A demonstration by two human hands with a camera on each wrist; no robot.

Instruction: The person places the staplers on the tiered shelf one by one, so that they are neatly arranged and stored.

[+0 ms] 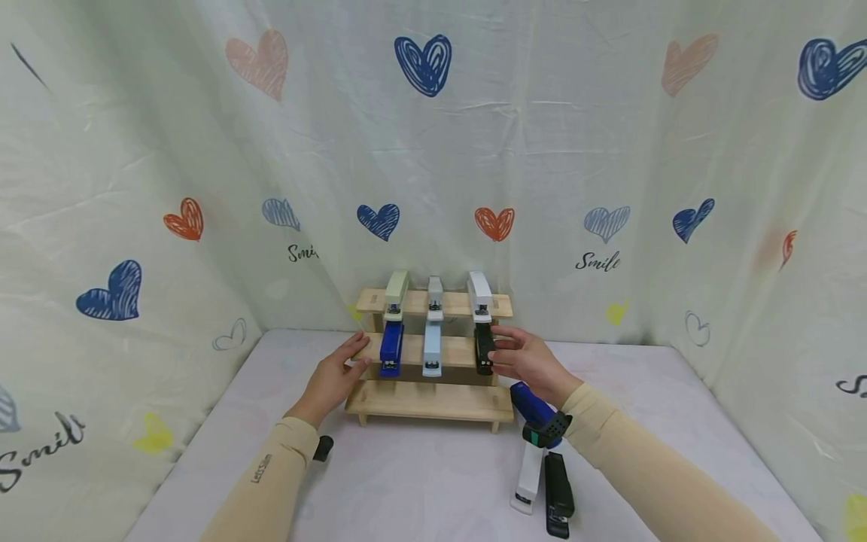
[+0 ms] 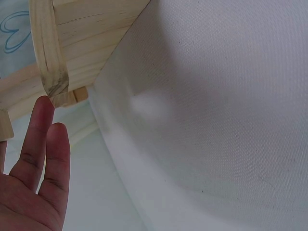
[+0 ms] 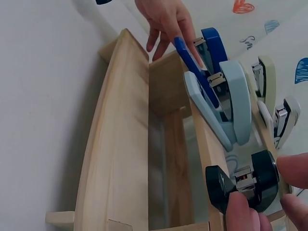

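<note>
A three-tier wooden rack [image 1: 433, 399] stands against the backdrop. My right hand [image 1: 528, 365] pinches a black stapler [image 1: 484, 350] at the right end of the middle tier, thumb and fingers on its two sides in the right wrist view. To its left lie a light-blue stapler [image 1: 432, 348] and a dark-blue stapler [image 1: 391, 348]. My left hand [image 1: 333, 384] touches the left end of that tier, its fingers extended in the left wrist view. On the top tier are a pale-green stapler [image 1: 396, 292], a small grey-white stapler [image 1: 435, 297] and a white stapler [image 1: 479, 293].
Under and in front of my right forearm, a blue stapler [image 1: 530, 403], a white stapler [image 1: 527, 480] and a black stapler [image 1: 558, 493] lie on the white table [image 1: 420, 482]. A heart-printed curtain [image 1: 433, 150] encloses the table's back and sides.
</note>
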